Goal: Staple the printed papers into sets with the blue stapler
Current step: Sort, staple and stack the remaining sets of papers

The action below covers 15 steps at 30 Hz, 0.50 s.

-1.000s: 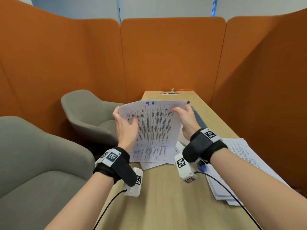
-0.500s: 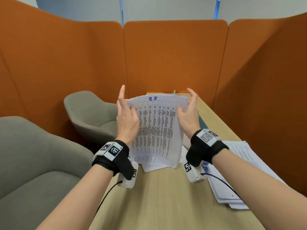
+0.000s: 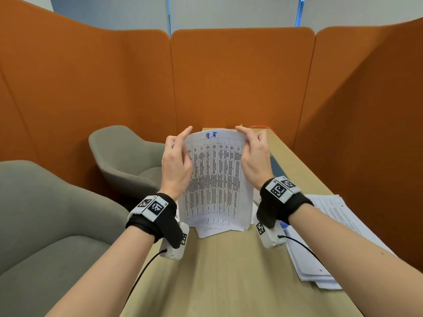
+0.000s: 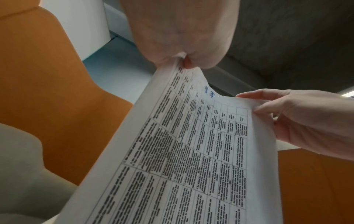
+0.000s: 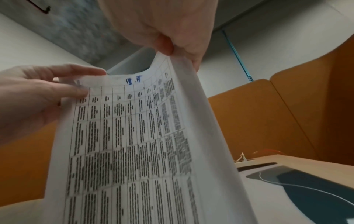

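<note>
I hold a set of printed papers (image 3: 215, 179) upright in front of me, its lower edge down at the table (image 3: 229, 282). The top sheet carries a printed grid and a blue handwritten mark. My left hand (image 3: 180, 145) pinches the upper left edge, seen close in the left wrist view (image 4: 180, 59). My right hand (image 3: 249, 145) pinches the upper right corner (image 5: 170, 48). A small bit of blue (image 3: 284, 224), likely the stapler, peeks out behind my right wrist camera. The remainder of it is hidden.
A thick stack of printed sheets (image 3: 332, 225) lies on the table's right side. Loose sheets (image 3: 212, 231) lie under the held set. A dark flat pad (image 5: 306, 189) sits farther back. Grey chairs (image 3: 128, 161) stand left, with orange partitions all around.
The set went from a tilted, wide hold to upright, with its lower edge on the table. Both hands slid up to the top corners.
</note>
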Each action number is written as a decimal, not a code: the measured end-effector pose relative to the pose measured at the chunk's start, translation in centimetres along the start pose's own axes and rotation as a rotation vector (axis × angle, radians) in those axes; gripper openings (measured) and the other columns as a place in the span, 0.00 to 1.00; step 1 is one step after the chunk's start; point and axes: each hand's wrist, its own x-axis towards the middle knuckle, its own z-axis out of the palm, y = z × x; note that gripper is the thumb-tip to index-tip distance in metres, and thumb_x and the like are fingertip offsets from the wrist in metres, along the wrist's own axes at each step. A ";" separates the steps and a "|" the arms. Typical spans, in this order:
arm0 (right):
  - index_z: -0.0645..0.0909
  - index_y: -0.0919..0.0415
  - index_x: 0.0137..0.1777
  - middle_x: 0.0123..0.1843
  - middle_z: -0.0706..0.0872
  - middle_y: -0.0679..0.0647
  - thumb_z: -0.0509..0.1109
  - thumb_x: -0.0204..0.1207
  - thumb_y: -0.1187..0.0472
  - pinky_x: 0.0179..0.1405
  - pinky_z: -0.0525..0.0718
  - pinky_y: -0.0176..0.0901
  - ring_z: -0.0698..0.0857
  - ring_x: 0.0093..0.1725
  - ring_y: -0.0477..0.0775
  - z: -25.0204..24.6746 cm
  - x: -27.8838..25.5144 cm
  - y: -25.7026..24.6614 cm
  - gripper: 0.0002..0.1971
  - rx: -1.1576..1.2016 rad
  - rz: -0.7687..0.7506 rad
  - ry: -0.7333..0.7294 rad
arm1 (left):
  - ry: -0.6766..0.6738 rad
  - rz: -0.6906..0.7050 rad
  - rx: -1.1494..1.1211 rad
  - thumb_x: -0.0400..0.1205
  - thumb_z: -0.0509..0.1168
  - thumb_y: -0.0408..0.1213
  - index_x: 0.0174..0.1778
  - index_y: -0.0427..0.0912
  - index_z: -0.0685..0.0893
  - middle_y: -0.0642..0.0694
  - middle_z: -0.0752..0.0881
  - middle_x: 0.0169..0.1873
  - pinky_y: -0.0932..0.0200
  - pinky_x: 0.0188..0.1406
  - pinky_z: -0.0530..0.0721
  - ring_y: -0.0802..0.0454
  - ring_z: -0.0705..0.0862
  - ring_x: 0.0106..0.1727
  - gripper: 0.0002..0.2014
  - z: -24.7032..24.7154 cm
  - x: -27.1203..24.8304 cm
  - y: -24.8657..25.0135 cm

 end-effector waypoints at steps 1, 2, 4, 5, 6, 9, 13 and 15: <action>0.74 0.59 0.75 0.49 0.66 0.55 0.52 0.83 0.74 0.41 0.65 0.23 0.67 0.38 0.40 0.1 -0.2 0.0 0.23 -0.003 0.014 -0.021 | -0.006 0.006 0.005 0.83 0.56 0.23 0.74 0.43 0.75 0.46 0.72 0.44 0.78 0.43 0.71 0.59 0.70 0.39 0.23 0.0 -0.2 -0.1; 0.71 0.58 0.77 0.50 0.65 0.55 0.52 0.84 0.73 0.40 0.65 0.26 0.67 0.38 0.39 0.1 -0.4 0.0 0.24 -0.009 0.029 -0.046 | -0.016 0.006 0.011 0.83 0.56 0.24 0.74 0.43 0.75 0.46 0.72 0.44 0.78 0.42 0.71 0.59 0.70 0.38 0.23 0.1 -0.3 -0.2; 0.65 0.56 0.80 0.53 0.67 0.55 0.51 0.83 0.73 0.39 0.64 0.29 0.70 0.39 0.41 0.2 -0.6 -0.1 0.27 -0.009 0.058 -0.084 | -0.026 -0.017 0.012 0.83 0.56 0.24 0.73 0.45 0.75 0.47 0.73 0.45 0.74 0.42 0.73 0.62 0.71 0.38 0.23 0.0 -0.3 -0.2; 0.63 0.54 0.81 0.57 0.69 0.57 0.51 0.82 0.74 0.42 0.65 0.28 0.74 0.44 0.44 0.1 -0.7 -0.4 0.28 0.012 0.071 -0.089 | -0.023 -0.035 0.008 0.83 0.56 0.25 0.73 0.44 0.75 0.47 0.74 0.47 0.71 0.43 0.74 0.63 0.72 0.40 0.23 0.1 -0.2 -0.2; 0.60 0.53 0.82 0.65 0.71 0.58 0.51 0.81 0.75 0.51 0.66 0.25 0.78 0.55 0.49 0.1 -0.7 -0.3 0.30 0.047 0.084 -0.074 | -0.014 -0.052 -0.008 0.83 0.56 0.24 0.73 0.44 0.74 0.47 0.75 0.51 0.68 0.46 0.76 0.64 0.73 0.42 0.23 0.0 -0.1 0.1; 0.51 0.51 0.84 0.82 0.62 0.55 0.55 0.81 0.71 0.78 0.59 0.39 0.64 0.80 0.52 0.2 -0.7 -0.4 0.33 0.228 0.213 0.001 | 0.021 -0.185 -0.167 0.81 0.57 0.25 0.79 0.47 0.62 0.54 0.77 0.60 0.67 0.55 0.78 0.59 0.78 0.52 0.29 0.2 0.0 0.5; 0.61 0.52 0.76 0.64 0.79 0.56 0.58 0.82 0.63 0.59 0.81 0.55 0.83 0.56 0.53 0.1 -1.6 0.3 0.23 0.396 0.527 -0.009 | -0.041 -0.488 -0.367 0.83 0.60 0.31 0.76 0.54 0.59 0.58 0.82 0.48 0.51 0.53 0.85 0.50 0.86 0.53 0.28 0.7 -1.3 -0.4; 0.64 0.55 0.70 0.61 0.82 0.56 0.58 0.82 0.64 0.58 0.84 0.60 0.84 0.53 0.55 0.3 -2.6 1.1 0.18 0.455 0.624 -0.082 | -0.087 -0.579 -0.360 0.83 0.60 0.32 0.69 0.50 0.66 0.57 0.82 0.49 0.50 0.53 0.84 0.49 0.85 0.57 0.20 0.9 -2.2 -1.0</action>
